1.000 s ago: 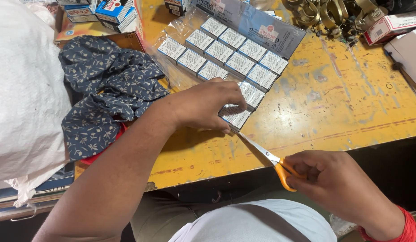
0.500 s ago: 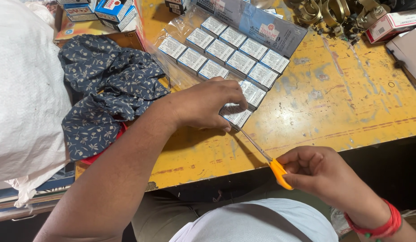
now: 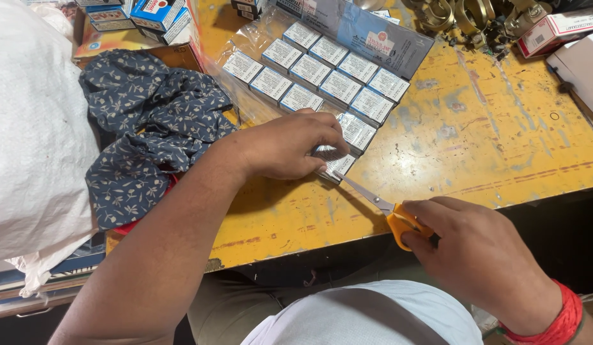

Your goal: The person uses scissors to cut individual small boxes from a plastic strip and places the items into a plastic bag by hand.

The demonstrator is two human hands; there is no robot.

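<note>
The pack (image 3: 322, 76), a clear plastic wrap over two rows of small white-and-blue boxes, lies slantwise on the yellow table (image 3: 501, 140), its near corner close to the table's front edge. The left hand (image 3: 290, 145) lies flat on that near corner, fingers curled over the last boxes and pressing them down, just as it did a second ago. What has changed is the scissors (image 3: 389, 211): a second ago their blades lay a little back from the pack, and now the tips reach right up to the near corner, just under the left fingertips, with the blades looking nearly closed. The right hand (image 3: 482, 255) grips the orange handles with its fingers closed around them, and it sits a little higher and nearer the table edge than before. From this the cutting looks to be at the wrap's corner, though whether the plastic is already parted I cannot tell. Left of the pack lies a crumpled blue patterned cloth (image 3: 149, 140), beyond it a white sack (image 3: 34, 140). Blue and white cartons (image 3: 149, 13) stand at the far left, brass fittings (image 3: 475, 16) at the far right.
</note>
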